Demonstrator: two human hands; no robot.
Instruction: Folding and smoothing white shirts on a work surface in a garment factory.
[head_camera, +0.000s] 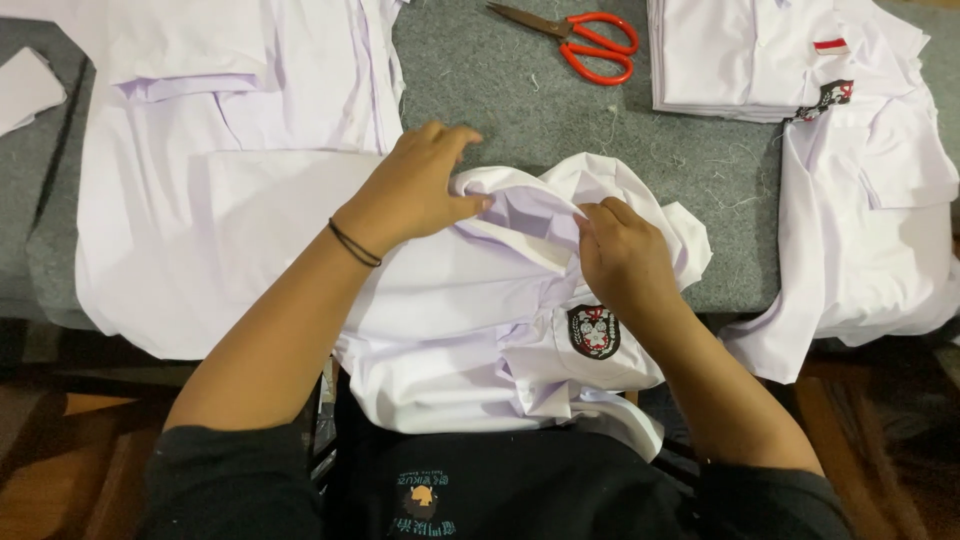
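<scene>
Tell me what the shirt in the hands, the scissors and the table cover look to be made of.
Shirt: thin woven cloth, white and matt, judging by its soft creases and folds; the fibre cannot be told. Scissors: dull metal blades with glossy orange handles, probably plastic or a coating. Table cover: grey felt-like fabric, fuzzy and mottled, with loose threads lying on it.

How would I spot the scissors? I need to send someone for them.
Start at the grey felt table covered in white shirts. Along its far edge, just left of the folded shirt stack, lie the scissors, the only thing here with bright orange-red handles.
</scene>
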